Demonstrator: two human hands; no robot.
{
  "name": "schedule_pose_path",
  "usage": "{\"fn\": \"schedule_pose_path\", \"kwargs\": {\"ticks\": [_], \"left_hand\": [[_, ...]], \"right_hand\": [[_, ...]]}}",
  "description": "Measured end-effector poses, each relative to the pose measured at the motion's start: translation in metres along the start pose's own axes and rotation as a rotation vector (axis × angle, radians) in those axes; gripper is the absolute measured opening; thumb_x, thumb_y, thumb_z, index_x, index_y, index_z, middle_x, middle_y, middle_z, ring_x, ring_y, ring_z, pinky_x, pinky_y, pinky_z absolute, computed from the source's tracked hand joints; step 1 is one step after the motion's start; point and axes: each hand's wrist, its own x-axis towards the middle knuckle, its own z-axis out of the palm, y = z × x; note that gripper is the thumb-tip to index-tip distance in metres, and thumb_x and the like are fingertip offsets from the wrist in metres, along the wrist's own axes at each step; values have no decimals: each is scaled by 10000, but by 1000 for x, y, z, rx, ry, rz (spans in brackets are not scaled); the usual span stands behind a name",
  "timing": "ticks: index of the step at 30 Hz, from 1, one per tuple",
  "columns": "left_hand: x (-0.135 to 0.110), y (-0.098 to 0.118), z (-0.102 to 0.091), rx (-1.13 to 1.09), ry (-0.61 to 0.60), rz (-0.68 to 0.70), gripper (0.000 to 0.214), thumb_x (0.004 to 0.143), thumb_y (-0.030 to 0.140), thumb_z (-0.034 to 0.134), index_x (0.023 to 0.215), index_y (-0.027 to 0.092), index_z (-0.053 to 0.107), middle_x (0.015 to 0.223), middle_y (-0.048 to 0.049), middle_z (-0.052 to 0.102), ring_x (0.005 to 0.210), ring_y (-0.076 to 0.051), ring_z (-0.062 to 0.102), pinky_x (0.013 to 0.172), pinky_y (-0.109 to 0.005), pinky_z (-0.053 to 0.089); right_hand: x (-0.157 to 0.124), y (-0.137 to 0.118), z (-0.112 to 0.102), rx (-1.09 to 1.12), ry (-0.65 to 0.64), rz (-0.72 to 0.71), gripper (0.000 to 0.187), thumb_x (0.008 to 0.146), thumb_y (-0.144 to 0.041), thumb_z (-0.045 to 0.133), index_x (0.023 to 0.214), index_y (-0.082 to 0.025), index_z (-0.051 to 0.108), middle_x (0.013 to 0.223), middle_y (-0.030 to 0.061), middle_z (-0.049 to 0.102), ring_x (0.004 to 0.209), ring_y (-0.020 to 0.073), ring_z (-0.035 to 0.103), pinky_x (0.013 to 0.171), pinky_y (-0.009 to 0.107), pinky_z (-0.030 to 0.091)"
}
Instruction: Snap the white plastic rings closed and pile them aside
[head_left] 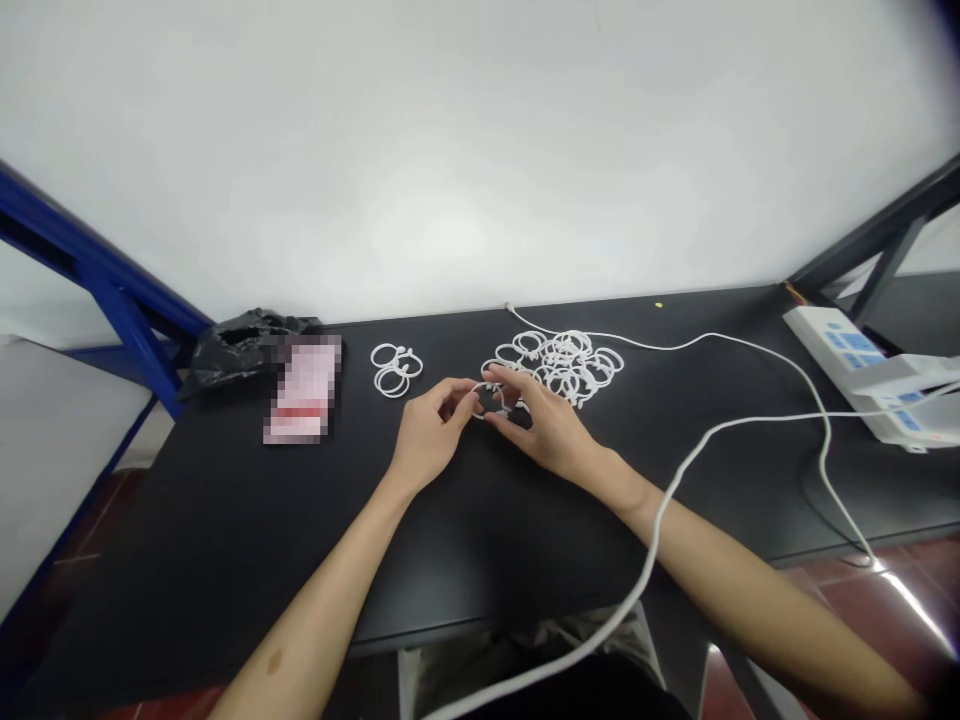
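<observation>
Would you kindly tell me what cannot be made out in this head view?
All in head view:
- Held white loop: partly covered by left hand and right hand.
- Heaped loops: count hidden by overlap.
- Pink item: markings lost to pixelation.
- White device: cut off by right edge.

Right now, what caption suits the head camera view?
Left hand holding a white loop, right hand alongside, near a loop pile.

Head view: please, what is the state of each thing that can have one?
Left hand: pinching white loop
Right hand: curved beside the loop, grip unclear
White loop: ring-shaped, between the hands
Large pile: loose loops, overlapping
Small group: coiled, overlapping
Black bag: crumpled
Pink item: lying flat, blurred
Table cable: uncoiled, curving
White device: power state unclear
</observation>
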Motion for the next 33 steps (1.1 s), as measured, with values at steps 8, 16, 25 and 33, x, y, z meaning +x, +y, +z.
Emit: {"fn": "schedule_pose_path", "kwargs": {"ticks": [8, 16, 25, 33], "left_hand": [[4, -3, -2, -128, 33, -91, 321, 905, 458, 563, 1035, 176, 646, 818, -50, 760, 792, -191, 708, 747, -301, 526], [-5, -1, 0, 372, 57, 328, 439, 881, 384, 624, 1286, 238, 539, 1207, -63, 654, 1053, -224, 611, 926, -398, 500], [-4, -9, 2, 482, 44, 477, 360, 898, 336, 629, 1231, 218, 558, 1150, -66, 641, 1060, -227, 573, 945, -400, 487], [-4, -6, 0, 452, 16, 429, 297, 894, 353, 629, 1159, 225, 589, 1111, -49, 659, 1042, -222, 583, 967, -409, 470]], "right_hand": [[1, 0, -4, 75, 108, 10, 254, 918, -221, 608, 1170, -235, 572, 996, 45, 655, 835, 147, 669, 769, 293, 573], [0, 1, -5, 143, 108, 63, 154, 937, -206, 558, 1075, -221, 624, 942, 42, 681, 797, 143, 663, 723, 279, 559], [1, 1, -5, 159, 78, 71, 115, 903, -169, 562, 992, -200, 627, 860, 20, 663, 740, 124, 632, 691, 249, 526], [1, 3, -2, 123, 52, 41, 105, 955, -220, 541, 1012, -223, 629, 907, 24, 698, 799, 140, 657, 727, 267, 535]]}}
